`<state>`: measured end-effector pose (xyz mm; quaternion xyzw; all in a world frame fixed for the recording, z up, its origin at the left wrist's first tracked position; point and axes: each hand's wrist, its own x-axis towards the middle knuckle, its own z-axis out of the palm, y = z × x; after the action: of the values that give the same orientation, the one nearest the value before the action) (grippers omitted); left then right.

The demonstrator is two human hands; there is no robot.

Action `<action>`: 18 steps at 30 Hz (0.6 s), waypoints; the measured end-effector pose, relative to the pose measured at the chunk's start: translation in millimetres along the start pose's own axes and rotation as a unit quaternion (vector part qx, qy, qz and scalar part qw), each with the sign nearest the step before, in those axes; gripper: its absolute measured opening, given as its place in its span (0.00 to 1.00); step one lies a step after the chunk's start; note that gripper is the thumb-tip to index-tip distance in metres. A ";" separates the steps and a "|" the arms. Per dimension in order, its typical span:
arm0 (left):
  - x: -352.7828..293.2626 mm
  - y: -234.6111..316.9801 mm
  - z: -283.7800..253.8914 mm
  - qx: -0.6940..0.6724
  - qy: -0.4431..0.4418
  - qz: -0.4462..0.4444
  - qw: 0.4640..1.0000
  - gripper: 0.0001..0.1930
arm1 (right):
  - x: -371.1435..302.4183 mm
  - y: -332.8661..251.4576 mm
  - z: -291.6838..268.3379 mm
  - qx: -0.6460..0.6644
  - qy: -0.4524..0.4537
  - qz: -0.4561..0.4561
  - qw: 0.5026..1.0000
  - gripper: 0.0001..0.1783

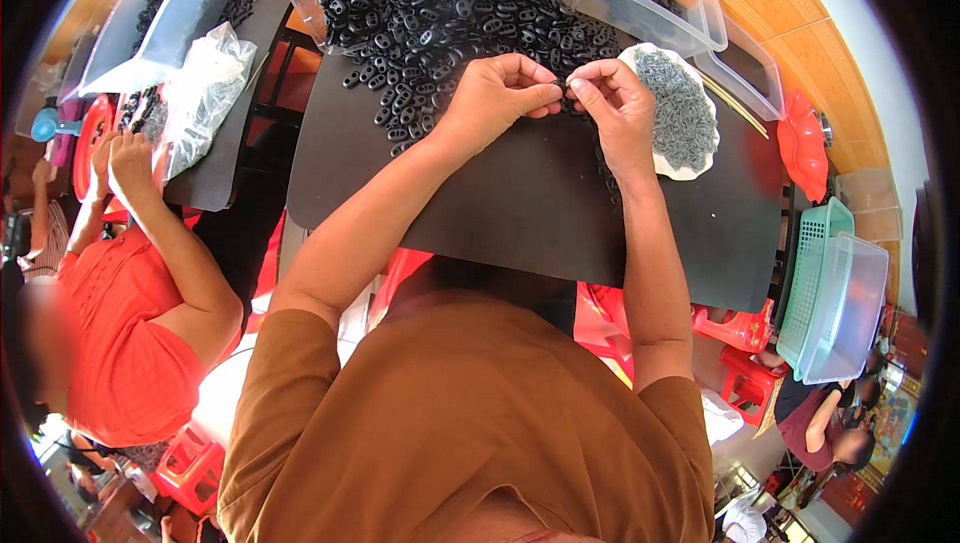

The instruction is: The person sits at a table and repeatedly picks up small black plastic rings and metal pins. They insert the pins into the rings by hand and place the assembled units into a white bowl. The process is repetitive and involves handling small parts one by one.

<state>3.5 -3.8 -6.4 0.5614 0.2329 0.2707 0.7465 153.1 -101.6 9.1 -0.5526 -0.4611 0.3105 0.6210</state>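
My left hand (492, 101) and my right hand (618, 111) meet above the black table (480, 208), fingertips pinched and almost touching. Between them is a small black piece (563, 89), mostly covered by the fingers; it looks like the oval links nearby. Just beyond lies a big heap of black oval links (450, 28), each with two holes. A dark strand (606, 171) shows beside my right wrist, partly hidden by the arm. Right of that hand stands a white scalloped dish (688, 174) full of small grey pieces (682, 118).
Clear plastic bins (650, 23) stand at the back right, beside thin sticks (735, 103). A red dish (803, 148) and a green basket (812, 278) are at the right. On the left, a person in red (140, 333) works at another table with a plastic bag (208, 93).
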 end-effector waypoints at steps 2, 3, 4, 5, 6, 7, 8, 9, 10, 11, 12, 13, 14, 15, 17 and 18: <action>0.1 0.2 -0.2 0.000 0.000 -0.001 1.000 0.06 | 0.0 0.3 0.2 0.002 0.001 0.001 1.000 0.03; 0.1 0.3 -0.3 0.000 -0.001 -0.003 1.000 0.06 | 0.2 1.3 -0.3 0.003 0.002 0.003 1.000 0.02; 0.1 0.2 -0.3 0.000 -0.002 -0.005 1.000 0.06 | 0.3 1.8 -0.5 0.004 0.003 0.005 1.000 0.02; 0.1 0.0 -0.4 -0.001 -0.001 -0.005 1.000 0.06 | 0.2 1.6 -0.4 0.004 0.002 0.006 1.000 0.02; 0.2 -0.2 -0.5 -0.001 -0.001 -0.006 1.000 0.06 | 0.2 1.2 -0.2 0.003 0.001 0.008 1.000 0.02; 0.1 -0.4 -0.6 -0.002 -0.001 -0.006 1.000 0.06 | 0.2 0.8 0.0 0.002 0.000 0.009 1.000 0.02; -0.2 0.0 -0.7 0.003 0.001 -0.007 1.000 0.06 | 0.0 0.3 0.2 -0.003 -0.003 0.007 1.000 0.02; -0.6 0.7 -0.8 0.008 0.002 -0.008 1.000 0.06 | -0.3 -0.2 0.4 -0.008 -0.006 0.005 1.000 0.02; -0.8 1.1 -1.0 0.013 0.003 -0.009 1.000 0.06 | -0.5 -0.4 0.6 -0.013 -0.009 0.003 1.000 0.02; -0.8 0.6 -1.1 0.018 0.002 -0.008 1.000 0.06 | -0.7 -0.1 1.2 -0.015 -0.008 0.000 1.000 0.02; -0.6 -0.2 -0.9 0.022 0.000 -0.006 1.000 0.06 | -1.0 0.6 2.0 -0.018 -0.008 -0.004 1.000 0.02; -0.5 -0.9 -0.4 0.026 -0.002 -0.005 1.000 0.06 | -1.4 1.0 2.5 -0.020 -0.008 -0.008 1.000 0.02; -0.8 -0.1 0.3 0.017 0.000 -0.002 1.000 0.06 | -1.7 0.9 2.8 -0.009 0.000 -0.004 1.000 0.02; -1.5 1.4 1.1 0.008 0.002 0.002 1.000 0.06 | -2.0 0.8 3.1 0.002 0.007 0.001 1.000 0.02; -2.1 2.6 1.6 0.000 0.005 0.006 1.000 0.06 | -2.0 0.0 3.5 0.020 0.015 0.004 1.000 0.02; -2.0 2.8 1.6 0.001 0.005 0.007 1.000 0.06 | -1.8 -0.6 3.2 0.027 0.016 0.003 1.000 0.02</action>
<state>2.7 -5.6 -3.2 0.5623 0.2328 0.2788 0.7429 149.4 -102.1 9.1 -0.5422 -0.4410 0.3159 0.6417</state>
